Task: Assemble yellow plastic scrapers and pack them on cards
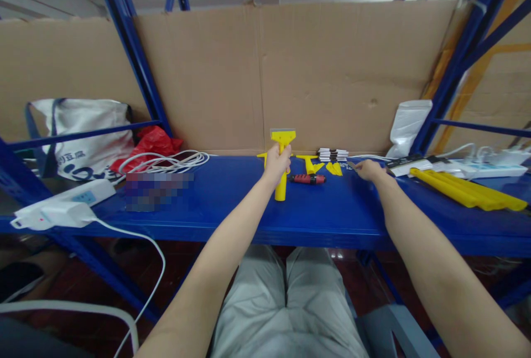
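My left hand (277, 163) is wrapped round the yellow handle of a scraper (281, 189), held upright with its wide head and thin clear-looking blade edge at the top. My right hand (370, 170) is at the right of the blue shelf, fingertips pinched together beside a little pile of small metallic pieces (345, 165). Whatever lies between those fingertips is too small to make out. Between the hands lie a red and black screwdriver-like tool (307, 179), a yellow scraper head (307, 163) and small yellow plastic pieces (334, 169).
Several yellow tubes (468, 189) lie at the right, near a white power strip (489, 168). A stack of small white packs (332, 155) stands by the cardboard wall (315, 76). At left are coiled white cable (182, 161), another power strip (66, 206) and a cloth bag (83, 136).
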### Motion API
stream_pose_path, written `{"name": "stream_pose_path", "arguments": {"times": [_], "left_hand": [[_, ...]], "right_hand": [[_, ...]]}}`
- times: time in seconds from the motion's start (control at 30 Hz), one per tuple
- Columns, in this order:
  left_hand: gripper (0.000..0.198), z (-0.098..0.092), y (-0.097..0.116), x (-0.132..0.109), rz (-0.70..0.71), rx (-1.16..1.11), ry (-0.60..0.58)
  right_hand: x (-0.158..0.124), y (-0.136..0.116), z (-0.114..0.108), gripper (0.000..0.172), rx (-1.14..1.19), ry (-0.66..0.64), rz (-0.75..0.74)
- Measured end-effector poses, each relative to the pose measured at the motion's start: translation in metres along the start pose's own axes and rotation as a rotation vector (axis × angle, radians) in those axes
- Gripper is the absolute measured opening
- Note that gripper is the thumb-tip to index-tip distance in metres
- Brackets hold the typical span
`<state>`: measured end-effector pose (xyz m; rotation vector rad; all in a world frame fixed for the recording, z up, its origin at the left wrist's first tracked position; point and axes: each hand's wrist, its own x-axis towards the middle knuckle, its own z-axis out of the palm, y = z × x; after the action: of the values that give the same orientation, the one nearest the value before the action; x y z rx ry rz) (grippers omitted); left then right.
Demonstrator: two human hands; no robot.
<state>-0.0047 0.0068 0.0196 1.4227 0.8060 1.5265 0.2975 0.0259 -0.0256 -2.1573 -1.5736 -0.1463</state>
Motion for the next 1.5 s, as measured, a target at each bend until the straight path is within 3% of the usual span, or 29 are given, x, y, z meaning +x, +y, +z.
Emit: {"name": "stream_pose_path", "arguments": {"times": [0.1,0.27,0.47,0.6,0.8,1.2,1.5], "left_hand": [[0.016,-0.001,0.001,-0.001,-0.093,-0.134,-0.003],[0.017,-0.001,-0.003,-0.001,-0.332,-0.206,-0.019],[0.019,0.001,-0.009,-0.002,-0.545,-0.139,-0.135],[0.015,0.001,-0.014,-0.004,-0.626,-0.086,-0.286],[0.013,0.001,-0.018,-0.004,-0.668,-0.066,-0.385],[0.012,0.003,-0.013,-0.006,-0.673,-0.056,-0.398],[0.016,0.003,-0.012,-0.007,-0.665,-0.067,-0.393]], "right_hand": [[-0.007,-0.013,-0.006,0.028,-0.073,-0.101,0.094],[-0.013,-0.023,-0.006,0.035,-0.115,-0.082,0.046],[-0.015,-0.027,-0.004,0.031,-0.167,-0.078,-0.044],[-0.02,-0.034,-0.008,0.033,-0.189,-0.1,-0.024],[-0.023,-0.037,-0.009,0.037,-0.245,-0.149,-0.021],[-0.019,-0.042,-0.007,0.027,-0.219,-0.152,-0.089],[-0.016,-0.052,-0.008,0.033,-0.253,-0.217,-0.067]]}}
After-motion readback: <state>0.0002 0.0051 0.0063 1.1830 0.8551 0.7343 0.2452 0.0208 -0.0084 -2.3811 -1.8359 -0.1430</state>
